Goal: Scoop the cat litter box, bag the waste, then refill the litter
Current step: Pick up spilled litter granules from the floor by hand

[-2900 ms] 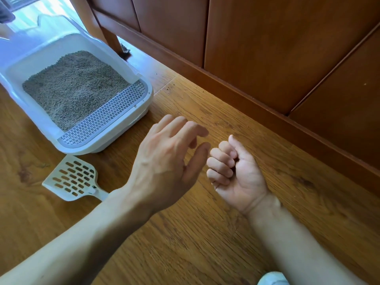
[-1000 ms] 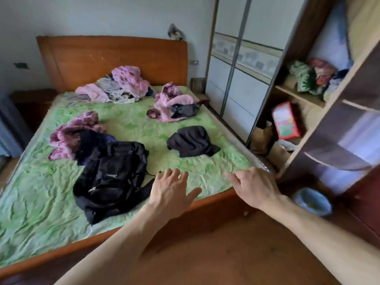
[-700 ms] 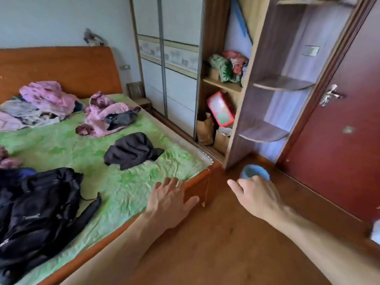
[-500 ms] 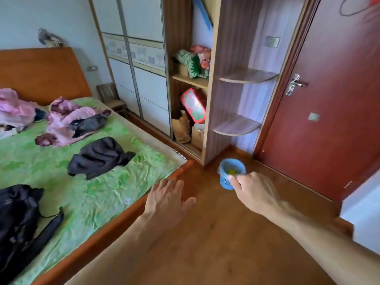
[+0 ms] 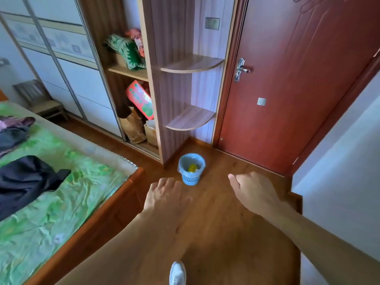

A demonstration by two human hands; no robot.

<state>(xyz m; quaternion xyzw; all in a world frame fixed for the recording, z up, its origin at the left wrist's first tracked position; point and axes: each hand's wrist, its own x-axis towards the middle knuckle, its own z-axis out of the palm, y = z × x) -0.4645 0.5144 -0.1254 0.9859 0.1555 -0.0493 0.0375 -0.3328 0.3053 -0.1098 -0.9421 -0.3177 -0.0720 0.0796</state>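
Having turned from the litter box, the person now faces a blue bin [image 5: 191, 171] at twelve o'clock, left hand [image 5: 166, 196] and right hand [image 5: 254, 192] loosely spread and empty, likely seeking a bag.

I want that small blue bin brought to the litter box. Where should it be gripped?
Probably at the top rim of the blue bin, coming down from above: it stands upright on the floor with its mouth open, and the liner is folded over that rim. Both the left hand and the right hand hold nothing.
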